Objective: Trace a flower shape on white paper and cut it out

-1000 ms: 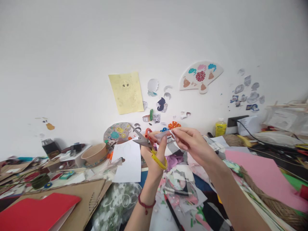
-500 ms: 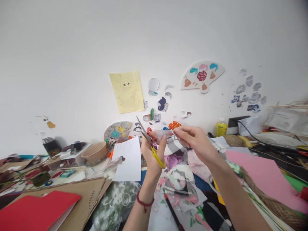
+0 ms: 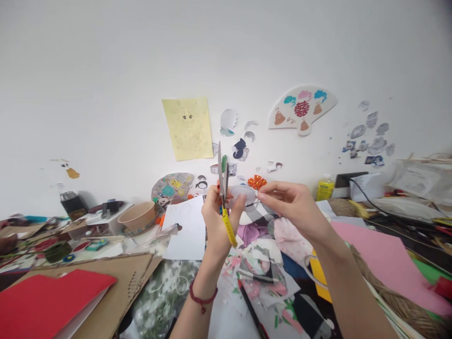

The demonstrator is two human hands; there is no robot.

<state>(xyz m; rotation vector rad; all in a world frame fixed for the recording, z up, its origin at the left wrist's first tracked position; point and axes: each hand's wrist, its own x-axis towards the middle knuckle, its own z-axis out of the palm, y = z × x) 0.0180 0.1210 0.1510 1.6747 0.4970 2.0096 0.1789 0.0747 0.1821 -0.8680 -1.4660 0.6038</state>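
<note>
Midair, my left hand (image 3: 216,226) curls round upright scissors (image 3: 223,205) and a pale disc (image 3: 243,192), while my right hand (image 3: 296,200) pinches the disc's right edge. Open air lies above. Below, a clear bag (image 3: 164,294) holds green-and-white bits.

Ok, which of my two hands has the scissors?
Your left hand, the one with the dark red bracelet on its wrist; the scissors point blades-up from it. Your right hand, bare-wristed, has none.
</note>
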